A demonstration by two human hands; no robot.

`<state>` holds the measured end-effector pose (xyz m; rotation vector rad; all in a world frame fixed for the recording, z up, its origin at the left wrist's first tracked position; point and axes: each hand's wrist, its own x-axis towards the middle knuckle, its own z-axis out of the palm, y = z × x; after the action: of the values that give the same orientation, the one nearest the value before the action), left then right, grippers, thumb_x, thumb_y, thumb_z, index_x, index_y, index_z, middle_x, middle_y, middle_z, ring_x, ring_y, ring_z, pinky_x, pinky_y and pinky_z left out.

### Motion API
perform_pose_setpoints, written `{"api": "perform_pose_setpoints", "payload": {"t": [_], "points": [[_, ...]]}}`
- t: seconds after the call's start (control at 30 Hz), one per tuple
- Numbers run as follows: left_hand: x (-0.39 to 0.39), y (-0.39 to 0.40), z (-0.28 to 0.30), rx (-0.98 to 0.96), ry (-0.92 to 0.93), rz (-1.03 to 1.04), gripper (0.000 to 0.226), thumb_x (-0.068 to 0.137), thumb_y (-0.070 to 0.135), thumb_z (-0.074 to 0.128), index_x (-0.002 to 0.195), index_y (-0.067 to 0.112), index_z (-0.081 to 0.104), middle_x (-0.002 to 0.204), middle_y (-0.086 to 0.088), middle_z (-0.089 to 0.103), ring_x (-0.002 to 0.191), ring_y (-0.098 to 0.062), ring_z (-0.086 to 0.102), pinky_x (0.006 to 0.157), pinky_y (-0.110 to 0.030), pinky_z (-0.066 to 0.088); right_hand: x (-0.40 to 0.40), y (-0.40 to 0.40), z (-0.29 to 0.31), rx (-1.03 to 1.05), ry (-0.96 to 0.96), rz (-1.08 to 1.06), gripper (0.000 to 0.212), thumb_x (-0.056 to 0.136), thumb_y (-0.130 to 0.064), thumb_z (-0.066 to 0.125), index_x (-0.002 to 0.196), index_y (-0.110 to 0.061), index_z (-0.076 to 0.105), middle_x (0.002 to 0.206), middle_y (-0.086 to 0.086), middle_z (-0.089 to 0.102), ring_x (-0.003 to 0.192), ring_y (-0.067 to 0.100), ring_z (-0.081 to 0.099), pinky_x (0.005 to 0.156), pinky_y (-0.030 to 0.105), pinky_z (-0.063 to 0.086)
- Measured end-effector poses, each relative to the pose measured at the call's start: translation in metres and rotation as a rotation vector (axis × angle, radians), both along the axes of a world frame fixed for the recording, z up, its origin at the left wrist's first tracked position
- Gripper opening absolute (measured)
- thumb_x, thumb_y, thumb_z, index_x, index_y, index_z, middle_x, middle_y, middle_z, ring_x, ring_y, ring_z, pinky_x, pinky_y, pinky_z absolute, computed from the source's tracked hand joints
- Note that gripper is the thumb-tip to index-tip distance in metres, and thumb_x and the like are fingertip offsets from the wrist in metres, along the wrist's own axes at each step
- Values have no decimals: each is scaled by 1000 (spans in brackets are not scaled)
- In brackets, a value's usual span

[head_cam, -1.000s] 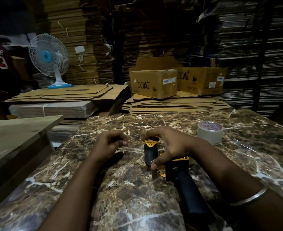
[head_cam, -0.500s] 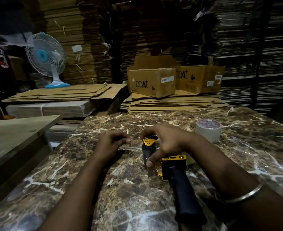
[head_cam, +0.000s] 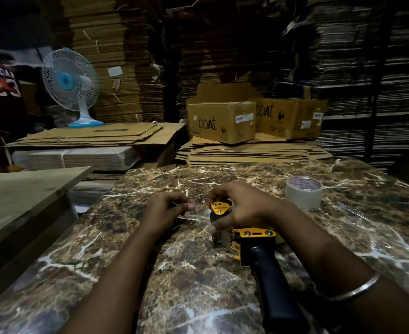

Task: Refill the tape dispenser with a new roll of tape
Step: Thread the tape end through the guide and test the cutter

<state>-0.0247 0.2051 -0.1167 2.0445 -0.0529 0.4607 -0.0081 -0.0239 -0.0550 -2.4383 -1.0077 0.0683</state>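
Observation:
A yellow and black tape dispenser (head_cam: 256,239) lies on the marble table (head_cam: 198,280), its black handle pointing toward me. My right hand (head_cam: 242,208) rests over its front end, fingers around the yellow roller bracket. My left hand (head_cam: 167,209) is just left of it, fingertips pinched on a thin clear strip of tape that stretches toward the dispenser. A separate roll of clear tape (head_cam: 303,192) with a red-printed core stands on the table to the right, beyond my right wrist. The roll inside the dispenser is hidden by my hand.
Flat cardboard stacks (head_cam: 246,153) and two "boat" boxes (head_cam: 222,121) sit beyond the table's far edge. A fan (head_cam: 71,85) stands at the back left on more cardboard. A wooden surface (head_cam: 18,196) adjoins the table's left. A person in a dark jersey (head_cam: 1,92) stands far left.
Both hands stay at the dispenser's front. My left hand's pinch on the tape strip has shifted slightly; the dispenser has hardly moved.

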Motion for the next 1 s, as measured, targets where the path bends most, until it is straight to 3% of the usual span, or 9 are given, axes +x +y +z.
{"api": "perform_pose_setpoints", "payload": {"t": [0.07, 0.2, 0.33, 0.5, 0.57, 0.7, 0.83, 0.9, 1.0], "points": [[-1, -2, 0, -28, -3, 3, 9, 81, 6, 77, 76, 14, 77, 77, -10, 73, 73, -25, 71, 59, -38, 61, 0, 1, -1, 17, 0, -14, 66, 56, -66, 82, 109, -31, 65, 114, -7, 66, 107, 15, 61, 92, 45, 54], [1, -4, -4, -91, 8, 19, 4, 82, 0, 75, 81, 4, 75, 76, -9, 74, 61, -14, 70, 53, -22, 55, 0, 3, -6, 75, -29, -38, 57, 61, -61, 83, 106, -30, 69, 114, -7, 69, 107, 13, 63, 92, 42, 55], [12, 3, -6, -48, 60, -25, 5, 81, 4, 76, 79, 8, 76, 75, -10, 75, 64, -20, 69, 60, -37, 58, 2, 2, -8, 85, -42, -43, 53, 57, -69, 78, 97, -36, 66, 105, -13, 68, 99, 11, 62, 87, 42, 55], [40, 11, -4, 233, 20, -87, 7, 82, 9, 77, 75, 7, 78, 69, -4, 76, 65, -21, 74, 63, -41, 63, 8, -2, -9, 77, -57, -29, 55, 62, -64, 82, 105, -33, 68, 105, -13, 70, 96, 10, 63, 85, 40, 55], [49, 11, -2, 343, 2, -101, 10, 80, 10, 79, 70, 11, 78, 65, 3, 73, 61, -11, 72, 59, -32, 62, 11, -4, -10, 61, -63, -28, 54, 64, -64, 81, 104, -30, 68, 100, -12, 71, 91, 11, 64, 89, 42, 53], [65, 16, 2, 593, -97, -216, 14, 72, 16, 85, 64, 13, 74, 61, 6, 67, 55, -7, 61, 51, -12, 44, 17, -6, -10, 13, -49, 6, 54, 67, -60, 82, 108, -29, 68, 99, -9, 72, 93, 16, 64, 85, 29, 37], [78, 23, 12, 840, -171, -371, 28, 74, 37, 71, 58, 15, 66, 56, 4, 61, 51, -11, 55, 48, -19, 38, 15, -5, 3, 10, 42, 23, 56, 67, -55, 84, 110, -24, 67, 97, -6, 73, 92, 15, 67, 100, 38, 41], [85, 26, 21, 978, -220, -433, 36, 77, 49, 60, 57, 19, 66, 56, 5, 63, 49, -12, 59, 45, -20, 39, 15, -5, 7, -30, 59, 23, 58, 69, -55, 83, 111, -22, 62, 97, -4, 71, 93, 16, 66, 110, 34, 31], [98, 38, 23, 1199, -148, -601, 60, 89, 65, 36, 71, 21, 73, 68, 4, 70, 60, -16, 68, 49, -22, 49, 16, -4, 9, -17, 132, -18, 54, 67, -57, 80, 103, -27, 52, 86, -4, 69, 89, 18, 66, 118, 14, -4]]}}
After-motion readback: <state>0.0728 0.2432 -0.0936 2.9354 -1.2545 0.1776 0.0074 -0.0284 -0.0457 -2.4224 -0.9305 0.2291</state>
